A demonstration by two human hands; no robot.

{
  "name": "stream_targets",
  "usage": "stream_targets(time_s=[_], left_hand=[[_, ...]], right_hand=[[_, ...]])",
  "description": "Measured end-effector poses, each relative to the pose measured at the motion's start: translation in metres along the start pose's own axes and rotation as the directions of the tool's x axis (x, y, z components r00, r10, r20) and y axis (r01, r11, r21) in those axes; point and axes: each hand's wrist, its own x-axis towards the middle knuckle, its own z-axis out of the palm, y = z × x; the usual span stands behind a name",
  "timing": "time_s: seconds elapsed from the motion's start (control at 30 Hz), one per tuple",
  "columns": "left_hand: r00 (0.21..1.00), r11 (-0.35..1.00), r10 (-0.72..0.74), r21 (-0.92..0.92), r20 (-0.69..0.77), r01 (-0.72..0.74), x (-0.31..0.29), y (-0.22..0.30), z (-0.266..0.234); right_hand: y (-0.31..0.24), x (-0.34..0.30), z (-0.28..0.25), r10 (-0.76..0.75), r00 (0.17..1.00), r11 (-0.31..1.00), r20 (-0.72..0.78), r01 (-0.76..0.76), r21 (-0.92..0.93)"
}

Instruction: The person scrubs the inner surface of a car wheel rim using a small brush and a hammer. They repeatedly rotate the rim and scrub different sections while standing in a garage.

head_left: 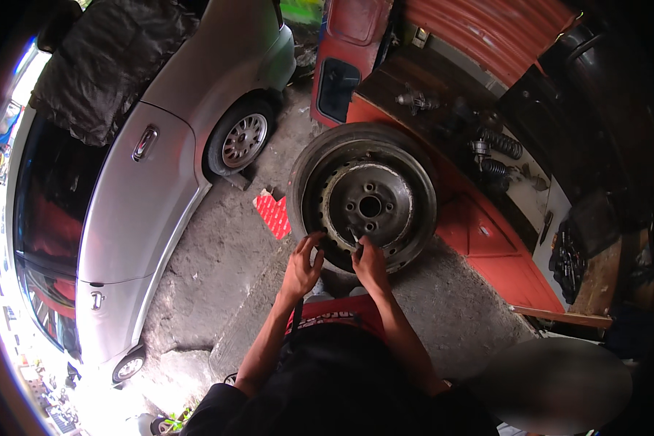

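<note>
In front of me a tyre (298, 178) on a dark steel wheel (381, 195) lies with its bolt holes facing up. My left hand (304, 267) is at the near left part of the rim, thumb and forefinger apart, with nothing clearly visible in it. My right hand (371, 263) reaches over the near side of the wheel, fingers closed around a small tool with a thin shaft (354, 235). The tool's tip points toward the wheel's centre; its handle is mostly hidden by my fingers.
To the left stands a silver car (149, 196) with its wheel (244, 140) near mine. A red patterned piece of cardboard (272, 214) lies on the concrete floor (214, 283). At right, coil springs (500, 144) and metal parts rest on a bench by red panels (479, 225).
</note>
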Motion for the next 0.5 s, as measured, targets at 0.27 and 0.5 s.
stream_targets(time_s=[0.27,0.5], left_hand=[[1.0,0.997,-0.003,-0.072,0.028,0.005,0.01,0.002,-0.005],[1.0,1.0,-0.006,-0.012,-0.009,0.006,0.007,-0.008,-0.008]], right_hand=[[0.009,0.009,0.01,-0.047,0.998,0.998,-0.036,0.046,-0.033],[0.01,0.024,0.008,-0.093,0.996,0.995,-0.005,0.093,0.041]])
